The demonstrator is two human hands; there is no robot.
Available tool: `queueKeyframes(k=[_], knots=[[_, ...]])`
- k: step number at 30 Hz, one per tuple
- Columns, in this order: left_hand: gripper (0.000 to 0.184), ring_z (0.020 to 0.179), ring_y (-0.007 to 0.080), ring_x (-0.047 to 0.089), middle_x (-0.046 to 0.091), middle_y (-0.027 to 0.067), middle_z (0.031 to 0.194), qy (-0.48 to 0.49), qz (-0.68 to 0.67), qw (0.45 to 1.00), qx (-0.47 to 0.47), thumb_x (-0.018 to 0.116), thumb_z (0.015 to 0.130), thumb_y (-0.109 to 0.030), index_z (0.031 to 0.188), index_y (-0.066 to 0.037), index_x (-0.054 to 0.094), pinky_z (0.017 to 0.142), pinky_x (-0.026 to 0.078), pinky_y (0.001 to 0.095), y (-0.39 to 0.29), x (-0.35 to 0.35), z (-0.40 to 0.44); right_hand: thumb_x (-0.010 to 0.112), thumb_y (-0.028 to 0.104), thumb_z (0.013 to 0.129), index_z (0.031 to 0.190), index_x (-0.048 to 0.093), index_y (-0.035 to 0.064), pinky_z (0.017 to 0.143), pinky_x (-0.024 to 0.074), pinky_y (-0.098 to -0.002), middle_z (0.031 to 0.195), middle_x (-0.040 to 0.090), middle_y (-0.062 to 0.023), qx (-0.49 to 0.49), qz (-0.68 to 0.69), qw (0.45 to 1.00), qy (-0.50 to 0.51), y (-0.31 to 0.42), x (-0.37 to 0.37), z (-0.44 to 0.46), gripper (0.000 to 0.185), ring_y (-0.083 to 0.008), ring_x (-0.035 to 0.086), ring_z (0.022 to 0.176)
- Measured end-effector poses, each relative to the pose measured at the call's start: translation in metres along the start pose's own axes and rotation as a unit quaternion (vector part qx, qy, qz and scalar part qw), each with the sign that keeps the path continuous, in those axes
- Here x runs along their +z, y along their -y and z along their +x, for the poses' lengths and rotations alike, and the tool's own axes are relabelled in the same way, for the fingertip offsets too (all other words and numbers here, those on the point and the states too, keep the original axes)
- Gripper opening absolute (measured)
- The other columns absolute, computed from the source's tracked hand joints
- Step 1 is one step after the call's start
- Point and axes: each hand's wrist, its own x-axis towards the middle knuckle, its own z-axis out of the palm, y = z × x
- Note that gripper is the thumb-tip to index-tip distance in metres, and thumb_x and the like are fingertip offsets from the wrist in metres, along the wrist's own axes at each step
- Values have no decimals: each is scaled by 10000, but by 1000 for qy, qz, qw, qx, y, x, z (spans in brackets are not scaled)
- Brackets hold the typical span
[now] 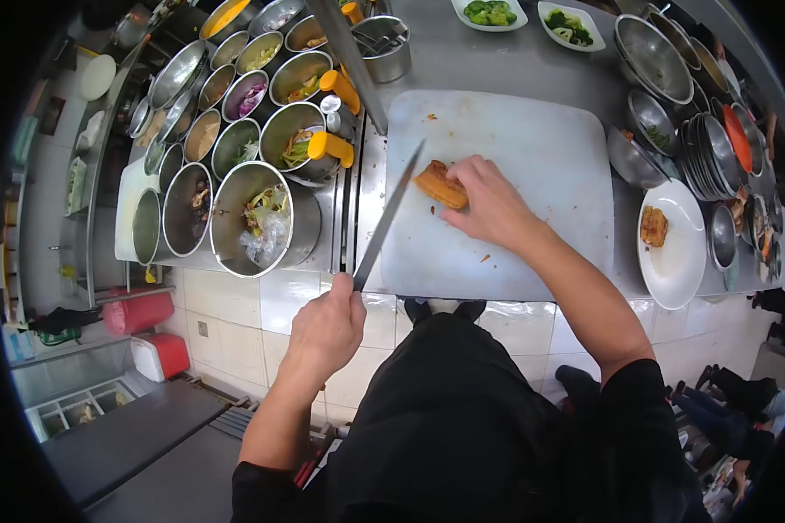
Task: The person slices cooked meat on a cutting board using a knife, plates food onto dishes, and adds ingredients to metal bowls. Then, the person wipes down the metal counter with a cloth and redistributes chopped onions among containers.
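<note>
A browned slab of food [441,183] lies on the white cutting board [532,261]. My right hand [490,202] grips its right end, with thumb and fingers around it. My left hand [328,324] is closed around the handle of a long knife [391,216]. The blade slants up and to the right, its tip near the left edge of the slab but apart from it. Small brown crumbs dot the board. On a white oval plate [676,270] at the right rests another browned piece [654,227].
Metal containers of vegetables [244,96] crowd the left, with a scrap pot [227,248] nearest the knife. A metal post [349,61] rises beside the board. Metal bowls [654,61] and stacked plates [702,157] stand right; two vegetable dishes [571,26] stand behind.
</note>
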Motion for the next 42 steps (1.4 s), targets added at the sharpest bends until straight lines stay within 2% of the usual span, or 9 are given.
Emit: queueKeyframes(k=[7, 10, 13, 19, 25, 31, 34, 37, 42], knots=[[191, 696, 482, 623, 640, 262, 707, 122, 137, 983, -7, 478, 954, -179, 1048, -17, 443, 686, 481, 583, -30, -42, 7, 747, 189, 730, 1018, 597, 43, 901, 477, -403, 1077, 540, -124, 0, 46, 999, -16, -10, 9, 1, 356, -339, 541, 1052], [175, 712, 490, 626, 638, 270, 710, 57, 90, 994, 27, 462, 955, -175, 1032, -19, 442, 697, 484, 582, -23, 25, 59, 728, 202, 743, 995, 592, 32, 914, 471, -430, 1062, 538, -146, -6, 54, 998, -21, -14, 17, 2, 333, -364, 533, 1045], [180, 743, 495, 628, 635, 285, 725, 41, 101, 994, 28, 470, 948, -175, 1039, -23, 435, 710, 482, 588, -52, 15, 87, 729, 196, 737, 989, 596, 37, 908, 473, -429, 1045, 545, -140, -26, 69, 996, -40, -10, 10, -2, 326, -358, 543, 1028], [192, 761, 507, 616, 634, 293, 756, 170, 154, 973, -3, 461, 955, -193, 1051, -29, 433, 730, 469, 604, -42, -51, 12, 735, 196, 732, 988, 604, 45, 877, 487, -421, 1015, 552, -127, 12, 34, 999, -22, -13, 3, -13, 324, -338, 555, 1006], [197, 725, 508, 611, 624, 294, 731, 56, 49, 996, 44, 484, 952, -190, 1045, -23, 435, 696, 459, 604, -51, 28, 78, 730, 201, 733, 982, 603, 44, 876, 487, -420, 1014, 550, -139, 15, 39, 999, -18, -16, 9, -14, 321, -344, 553, 991], [201, 727, 507, 611, 630, 306, 763, 69, 119, 990, 26, 491, 949, -184, 1032, -11, 435, 691, 470, 594, -38, -54, 22, 729, 234, 734, 985, 605, 53, 890, 481, -442, 1034, 551, -158, -39, 46, 991, -116, -4, 11, 3, 333, -349, 561, 986], [207, 736, 509, 608, 628, 308, 760, 96, 174, 980, -4, 492, 952, -195, 1022, -7, 443, 694, 471, 593, -31, -56, 23, 732, 246, 732, 984, 605, 54, 883, 481, -447, 1037, 552, -157, 5, 54, 997, -56, -5, 19, 18, 341, -351, 564, 988], [216, 747, 511, 606, 629, 303, 762, 56, 111, 992, 18, 493, 955, -208, 1036, -13, 445, 699, 468, 596, -16, 5, 74, 734, 254, 734, 983, 608, 59, 881, 482, -447, 1036, 554, -158, -7, 54, 996, -72, -10, 29, 20, 341, -359, 565, 992], [223, 756, 505, 610, 632, 306, 789, 22, 66, 997, 12, 499, 961, -227, 1036, -23, 450, 690, 459, 586, -22, -24, 50, 752, 274, 715, 1016, 594, 27, 882, 481, -437, 1090, 543, -145, 47, 32, 997, -61, 2, 17, 18, 421, -356, 546, 1055]])
